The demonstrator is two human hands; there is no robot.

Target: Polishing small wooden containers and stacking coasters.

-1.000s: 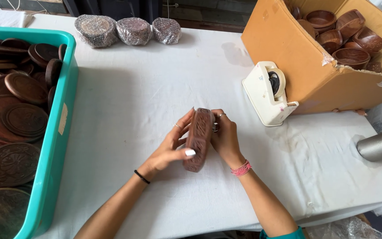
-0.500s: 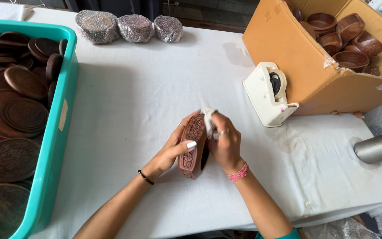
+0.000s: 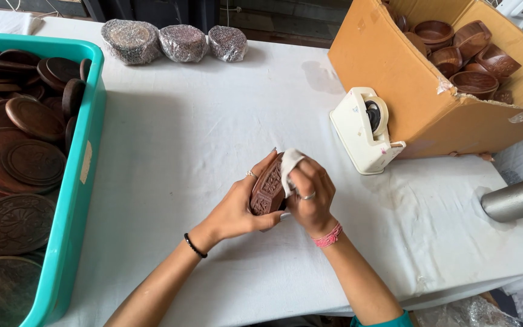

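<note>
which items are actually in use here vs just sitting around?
In use:
- carved wooden bowl, held on edge by the left hand
- small white cloth, pressed to the bowl by the right hand

Lying about:
- teal crate of carved wooden plates
- cardboard box of wooden bowls
- tape dispenser
- three wrapped bundles
- grey metal cylinder

A handicraft packing workshop: I work at a table (image 3: pixel 213 121) draped in white cloth, and everything around my hands (image 3: pixel 273 200) is stock in bulk. To my left a teal plastic crate (image 3: pixel 83 157) brims with carved wooden plates (image 3: pixel 19 157); ahead and to my right a cardboard box (image 3: pixel 419 103) holds wooden bowls (image 3: pixel 455 54), with a cream tape dispenser (image 3: pixel 364 130) beside it. Three plastic-wrapped bundles (image 3: pixel 180 42) sit at the far edge.
</note>
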